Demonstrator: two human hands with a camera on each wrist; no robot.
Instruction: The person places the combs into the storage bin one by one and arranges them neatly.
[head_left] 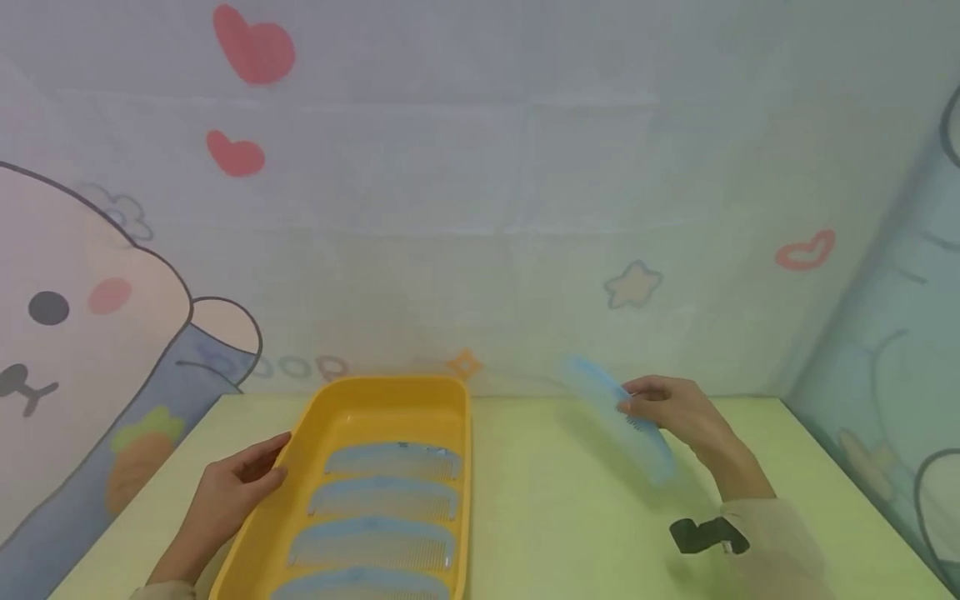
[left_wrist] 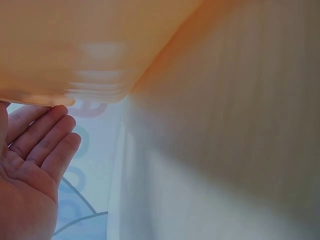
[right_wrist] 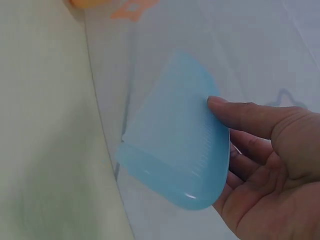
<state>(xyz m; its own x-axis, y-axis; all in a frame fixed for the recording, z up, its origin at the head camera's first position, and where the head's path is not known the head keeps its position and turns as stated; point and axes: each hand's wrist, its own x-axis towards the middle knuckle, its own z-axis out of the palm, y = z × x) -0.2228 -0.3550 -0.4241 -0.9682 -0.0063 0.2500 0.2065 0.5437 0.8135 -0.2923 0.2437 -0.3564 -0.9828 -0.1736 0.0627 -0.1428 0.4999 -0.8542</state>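
A light-blue comb [head_left: 600, 400] hangs above the table at a slant, pinched by my right hand [head_left: 678, 417]. In the right wrist view my thumb lies on the near face of that comb [right_wrist: 175, 130], close to its curved back, with the other fingers behind it. My left hand [head_left: 232, 492] holds the left rim of a yellow tray [head_left: 408, 385], thumb at the top of the rim. In the left wrist view the fingers [left_wrist: 45, 132] stretch along the tray's outer side. Several light-blue combs [head_left: 393, 462] lie in the tray in a column, teeth facing me.
The pale yellow-green table [head_left: 540, 517] ends at a back wall cloth [head_left: 480, 208] printed with hearts and a bear. Another printed cloth [head_left: 900, 358] borders the right side. A black strap piece [head_left: 708, 535] shows at my right sleeve [head_left: 772, 533].
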